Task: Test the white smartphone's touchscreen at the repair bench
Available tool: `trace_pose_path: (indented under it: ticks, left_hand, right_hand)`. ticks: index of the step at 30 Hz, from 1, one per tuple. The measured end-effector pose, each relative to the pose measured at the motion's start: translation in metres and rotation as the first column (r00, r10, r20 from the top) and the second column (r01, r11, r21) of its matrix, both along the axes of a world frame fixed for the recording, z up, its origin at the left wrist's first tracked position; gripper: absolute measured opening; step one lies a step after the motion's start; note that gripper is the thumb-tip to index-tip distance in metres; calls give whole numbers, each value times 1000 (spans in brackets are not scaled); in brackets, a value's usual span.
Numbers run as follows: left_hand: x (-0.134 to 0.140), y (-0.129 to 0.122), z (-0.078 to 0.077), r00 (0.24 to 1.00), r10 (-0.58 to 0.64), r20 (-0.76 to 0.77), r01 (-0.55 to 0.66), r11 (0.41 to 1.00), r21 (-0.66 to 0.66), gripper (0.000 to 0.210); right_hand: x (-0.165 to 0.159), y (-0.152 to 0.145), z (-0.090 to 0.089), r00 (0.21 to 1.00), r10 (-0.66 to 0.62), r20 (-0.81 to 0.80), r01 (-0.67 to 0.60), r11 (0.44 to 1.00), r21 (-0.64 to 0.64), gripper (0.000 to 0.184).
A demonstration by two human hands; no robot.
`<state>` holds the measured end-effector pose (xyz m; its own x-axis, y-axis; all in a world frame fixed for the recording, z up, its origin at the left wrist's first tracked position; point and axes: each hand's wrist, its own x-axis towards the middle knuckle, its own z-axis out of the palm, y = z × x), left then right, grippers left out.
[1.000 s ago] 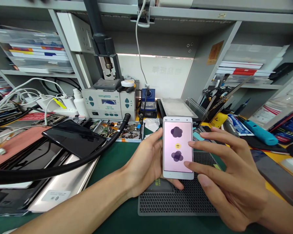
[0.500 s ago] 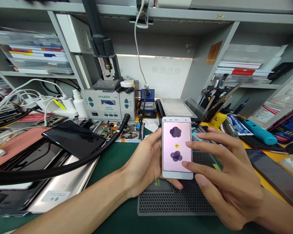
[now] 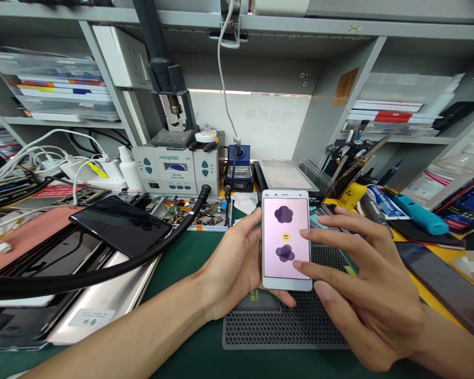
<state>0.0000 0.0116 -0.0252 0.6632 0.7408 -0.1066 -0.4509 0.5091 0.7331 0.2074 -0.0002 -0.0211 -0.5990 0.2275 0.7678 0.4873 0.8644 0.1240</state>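
Observation:
A white smartphone is held upright near the middle of the view, its screen lit pink with dark purple blobs and a small yellow icon. My left hand grips it from the left and behind, thumb along its left edge; the fingers behind it are mostly hidden. My right hand is at the phone's right side with fingers spread. Its fingertips lie over the right part of the screen; whether each one touches the glass I cannot tell. Beneath the phone lies a dark honeycomb-patterned mat on the green work surface.
A hot-air station stands at the back left, its black hose curving across the left side. Several phones, including a black one, are stacked there. A tray of small parts sits behind my left hand. Tools stand at the right.

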Motion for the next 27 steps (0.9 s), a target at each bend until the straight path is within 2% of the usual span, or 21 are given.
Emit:
trace_pose_path:
  ticks: [6,23,27]
  left_hand:
    - [0,1,0,1000,-1,9,1,1000,-1,62]
    - [1,-1,-1,1000,15,11,-15,1000,-4,61]
    - [1,-1,0,1000,7,-2,-7,1000,-4,62]
  right_hand:
    - [-1,1,0,1000,23,-6,-23,1000,-8,23]
    - [2,5,-3,999,-17,32,17,1000,12,28]
    - [1,0,-1,1000,-27,-4,27,1000,14,27]
